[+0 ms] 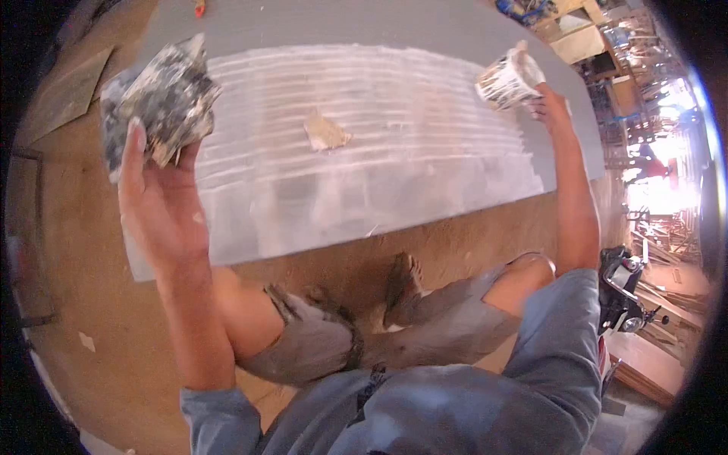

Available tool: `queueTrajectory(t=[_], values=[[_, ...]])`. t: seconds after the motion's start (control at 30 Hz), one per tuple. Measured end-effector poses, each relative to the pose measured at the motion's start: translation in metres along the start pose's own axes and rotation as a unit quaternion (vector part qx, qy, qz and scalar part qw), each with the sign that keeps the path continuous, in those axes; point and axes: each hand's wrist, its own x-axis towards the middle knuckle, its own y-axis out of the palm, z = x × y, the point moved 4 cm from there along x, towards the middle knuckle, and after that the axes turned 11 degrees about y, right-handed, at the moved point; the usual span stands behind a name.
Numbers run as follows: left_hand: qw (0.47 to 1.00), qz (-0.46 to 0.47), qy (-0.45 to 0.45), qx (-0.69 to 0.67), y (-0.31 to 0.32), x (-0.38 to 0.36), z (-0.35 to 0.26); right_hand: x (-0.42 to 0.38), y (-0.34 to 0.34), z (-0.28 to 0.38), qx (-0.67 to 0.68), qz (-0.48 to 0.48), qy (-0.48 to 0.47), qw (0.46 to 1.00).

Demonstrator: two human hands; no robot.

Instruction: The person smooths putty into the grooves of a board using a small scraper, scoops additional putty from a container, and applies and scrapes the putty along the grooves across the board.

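Note:
My left hand [163, 197] grips a rough, stained grey and black piece [168, 98] with jagged edges, raised over the left end of a large grey board [561, 144]. At the upper right, my right hand [551, 106] holds a white tub [506, 80] with brown smears, tilted on its side. Pale ridged streaks [394, 91] of a whitish coating run across the board. A small tan scrap [326, 133] lies on the coating near the middle.
A small red object [199, 9] rests at the board's far left. Flat panels [72, 95] lie on the brown floor at left. Stacked wood [675, 280] and a motorbike [622, 292] stand at right. My legs are bent below the board's near edge.

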Motion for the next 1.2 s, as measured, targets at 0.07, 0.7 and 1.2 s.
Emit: queueTrajectory(t=[0.07,0.7,1.2], values=[[0.999,0.025,-0.026,-0.028,0.002,-0.003,0.011,0.020,-0.022,-0.041,0.033,-0.017,0.036,0.999],[0.998,0.052,-0.029,0.014,0.077,-0.043,0.030,-0.188,0.141,-0.068,-0.163,0.205,-0.371,0.891],[0.994,-0.083,-0.046,0.056,-0.034,-0.186,0.076,-0.224,0.274,-0.028,-0.139,0.089,-0.705,0.689]])
